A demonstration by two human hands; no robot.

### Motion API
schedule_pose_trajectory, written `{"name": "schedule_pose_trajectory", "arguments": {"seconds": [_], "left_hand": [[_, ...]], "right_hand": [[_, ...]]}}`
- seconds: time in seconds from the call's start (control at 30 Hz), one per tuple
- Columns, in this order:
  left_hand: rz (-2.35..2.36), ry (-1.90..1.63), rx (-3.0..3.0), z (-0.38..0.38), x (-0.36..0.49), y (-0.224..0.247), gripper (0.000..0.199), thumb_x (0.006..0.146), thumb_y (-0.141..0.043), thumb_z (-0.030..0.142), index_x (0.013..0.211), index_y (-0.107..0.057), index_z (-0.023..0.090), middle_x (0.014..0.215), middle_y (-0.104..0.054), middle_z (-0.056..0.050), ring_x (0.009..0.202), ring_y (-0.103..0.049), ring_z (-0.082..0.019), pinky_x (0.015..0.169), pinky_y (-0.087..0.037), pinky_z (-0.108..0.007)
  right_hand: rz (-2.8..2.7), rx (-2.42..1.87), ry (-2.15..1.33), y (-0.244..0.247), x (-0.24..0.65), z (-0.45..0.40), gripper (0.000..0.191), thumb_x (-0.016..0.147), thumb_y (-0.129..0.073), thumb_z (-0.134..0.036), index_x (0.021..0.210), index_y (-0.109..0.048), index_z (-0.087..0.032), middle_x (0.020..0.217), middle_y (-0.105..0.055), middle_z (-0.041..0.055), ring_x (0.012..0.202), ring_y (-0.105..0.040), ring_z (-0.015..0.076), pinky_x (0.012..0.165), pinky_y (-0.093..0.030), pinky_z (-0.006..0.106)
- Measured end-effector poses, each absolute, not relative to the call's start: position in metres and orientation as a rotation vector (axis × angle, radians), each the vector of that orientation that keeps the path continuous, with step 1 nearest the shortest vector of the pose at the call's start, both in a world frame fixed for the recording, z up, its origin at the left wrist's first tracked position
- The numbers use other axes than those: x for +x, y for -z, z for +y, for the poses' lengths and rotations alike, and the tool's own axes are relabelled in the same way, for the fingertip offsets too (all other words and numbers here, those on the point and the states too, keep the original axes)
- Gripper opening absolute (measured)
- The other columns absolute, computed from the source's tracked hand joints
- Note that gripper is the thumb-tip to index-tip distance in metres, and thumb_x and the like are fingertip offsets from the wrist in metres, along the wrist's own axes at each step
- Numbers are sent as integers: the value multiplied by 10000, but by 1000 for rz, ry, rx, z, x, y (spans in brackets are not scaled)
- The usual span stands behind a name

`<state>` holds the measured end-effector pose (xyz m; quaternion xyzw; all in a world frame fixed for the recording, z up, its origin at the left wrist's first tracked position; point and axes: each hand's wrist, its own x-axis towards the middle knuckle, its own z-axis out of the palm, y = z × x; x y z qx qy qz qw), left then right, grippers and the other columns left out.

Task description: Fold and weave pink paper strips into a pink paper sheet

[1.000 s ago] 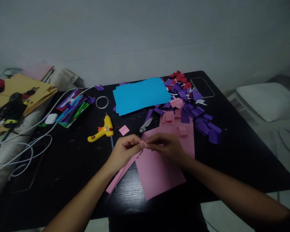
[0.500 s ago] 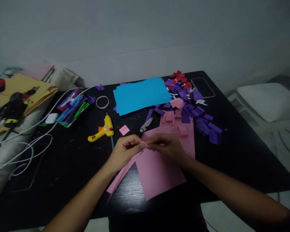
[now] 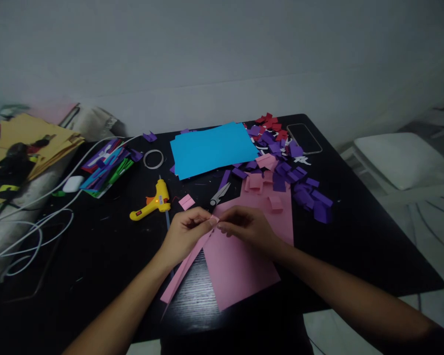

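Note:
My left hand [image 3: 185, 235] and my right hand [image 3: 249, 229] meet at their fingertips, both closed in a pinch. Between them is a small piece of pink paper [image 3: 215, 219], mostly covered by the fingers. A long pink paper strip [image 3: 183, 276] slants down and left from beneath my left hand; whether it joins the pinched piece I cannot tell. Under my right hand lies a large pink sheet [image 3: 240, 276]. Just beyond the fingers are scissors [image 3: 219, 195], and a creased pink paper square [image 3: 187, 201] lies to their left.
A yellow glue gun [image 3: 155, 203] lies left of my hands. Blue sheets [image 3: 212, 150] are stacked at the back, near a tape ring [image 3: 153, 159]. Purple paper pieces [image 3: 305, 195], with pink and red ones, spread rightward towards a phone [image 3: 305, 138]. White cables [image 3: 40, 231] loop at left.
The view has shifted slightly, so the table's contents sit a little further left. My hands keep the pink paper pinched, with the right fingers slightly re-placed on it.

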<state>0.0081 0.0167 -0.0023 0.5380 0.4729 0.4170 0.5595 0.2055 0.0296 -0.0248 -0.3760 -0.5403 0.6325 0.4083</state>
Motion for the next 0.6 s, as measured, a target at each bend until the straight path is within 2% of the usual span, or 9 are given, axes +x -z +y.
{"name": "schedule_pose_trajectory", "arguments": {"seconds": [0.17,0.37,0.6], "left_hand": [[1071,-995,1285,16,10,6,203,862,-783,325,760,-733,157,619,-640,14,556,-524,-98,543,-407,-214],[1051,-934,1325,16,11,4,223,910,-735,350,793,-714,161,645,-628,13,588,-531,-112,573,-413,-231],[1144,-940,1351,15,10,2,260,915,-704,400,810,-678,164,629,-507,43,569,-430,-104,542,-352,-223]], "right_hand": [[-1294,-917,-1706,18,206,29,287,857,-813,-435,837,-706,-169,700,-675,1,570,-626,114,532,-516,243],[-1321,-953,-1708,18,206,28,294,883,-777,-432,807,-670,-169,688,-668,0,582,-626,114,568,-499,250],[-1353,-965,-1697,20,206,30,257,879,-758,-389,790,-638,-180,640,-651,-14,563,-612,119,570,-496,258]]}}
